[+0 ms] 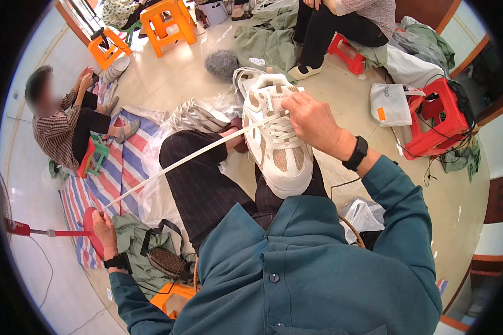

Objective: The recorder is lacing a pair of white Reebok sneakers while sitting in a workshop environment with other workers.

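A white and beige sneaker (279, 151) rests on my right knee, toe toward me. My right hand (313, 120) grips its upper part near the tongue and the top eyelets. A long white lace (190, 158) runs taut from the sneaker's eyelets down to the left. My left hand (103, 229), stretched far out to the left, is closed on the lace's end. I wear dark striped trousers (198, 178) and a teal shirt.
A seated person (61, 125) is at the left on a striped mat (126, 162). Another person (330, 22) sits at the top on a red stool. Orange stools (165, 22), a red crate (439, 120), white sneakers (198, 117), plastic bags and green cloth lie around.
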### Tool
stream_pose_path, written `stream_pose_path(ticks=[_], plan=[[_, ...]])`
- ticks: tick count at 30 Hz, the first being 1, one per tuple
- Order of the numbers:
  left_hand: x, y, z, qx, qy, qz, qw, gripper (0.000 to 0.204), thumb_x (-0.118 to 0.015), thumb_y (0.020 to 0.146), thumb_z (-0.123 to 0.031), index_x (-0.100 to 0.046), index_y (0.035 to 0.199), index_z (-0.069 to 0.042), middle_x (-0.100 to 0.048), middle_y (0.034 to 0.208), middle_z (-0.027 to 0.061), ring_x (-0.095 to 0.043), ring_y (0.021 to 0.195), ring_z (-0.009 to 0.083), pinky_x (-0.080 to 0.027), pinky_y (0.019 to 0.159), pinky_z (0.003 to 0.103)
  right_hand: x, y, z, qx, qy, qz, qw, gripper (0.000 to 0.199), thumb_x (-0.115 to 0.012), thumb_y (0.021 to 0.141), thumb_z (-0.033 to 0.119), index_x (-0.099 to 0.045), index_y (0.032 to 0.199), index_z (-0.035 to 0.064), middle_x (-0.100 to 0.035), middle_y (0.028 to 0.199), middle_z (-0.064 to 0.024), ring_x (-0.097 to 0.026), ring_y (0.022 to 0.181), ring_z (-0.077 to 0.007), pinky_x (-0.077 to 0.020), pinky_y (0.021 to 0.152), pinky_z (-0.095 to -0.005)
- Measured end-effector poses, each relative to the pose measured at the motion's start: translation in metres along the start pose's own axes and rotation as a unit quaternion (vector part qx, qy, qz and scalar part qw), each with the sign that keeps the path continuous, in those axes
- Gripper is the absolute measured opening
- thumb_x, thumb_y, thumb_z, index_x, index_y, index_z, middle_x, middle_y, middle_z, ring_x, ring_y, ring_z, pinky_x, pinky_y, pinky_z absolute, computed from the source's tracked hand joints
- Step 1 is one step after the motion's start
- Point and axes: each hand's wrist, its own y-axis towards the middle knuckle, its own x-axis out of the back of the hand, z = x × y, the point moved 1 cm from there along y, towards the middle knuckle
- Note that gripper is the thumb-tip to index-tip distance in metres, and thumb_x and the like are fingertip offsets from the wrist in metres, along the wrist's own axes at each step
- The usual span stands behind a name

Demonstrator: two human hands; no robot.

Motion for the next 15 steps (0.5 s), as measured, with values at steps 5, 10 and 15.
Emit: stream_pose_path(ticks=[5,10,15], plan=[[0.01,-0.003,0.009,0.031,-0.011,0.0,0.999,0.016,-0.053,0.091,-0.012,-0.047,0.082,0.001,-0.051,0.075,0.0166,-0.052,0.07,0.0334,-0.041,0.064,0.042,0.005,-0.001,-0.001,-0.027,0.042,0.017,0.999,0.02,-0.058,0.073,-0.001,-0.056,0.093,0.0027,-0.061,0.09,-0.0127,-0.061,0.09,-0.03,-0.0502,0.075,-0.0422],[0.009,0.004,0.011,0.055,0.015,-0.007,0.998,0.017,-0.055,0.09,-0.012,-0.048,0.082,0.001,-0.054,0.076,0.0175,-0.054,0.069,0.0327,-0.042,0.063,0.041,0.02,-0.003,-0.018,-0.131,0.322,0.073,0.935,0.024,-0.061,0.08,0.003,-0.059,0.104,0.0009,-0.063,0.094,-0.01,-0.061,0.091,-0.0198,-0.0478,0.083,-0.0311],[-0.023,0.008,0.018,0.047,0.004,0.068,0.997,0.013,-0.057,0.084,-0.011,-0.049,0.086,-0.001,-0.054,0.078,0.018,-0.056,0.073,0.0358,-0.043,0.065,0.044,0.019,-0.014,-0.024,-0.257,0.413,0.022,0.873,0.016,-0.061,0.083,0.005,-0.06,0.099,0.0004,-0.063,0.09,-0.0088,-0.06,0.089,-0.0174,-0.0479,0.08,-0.0294]])
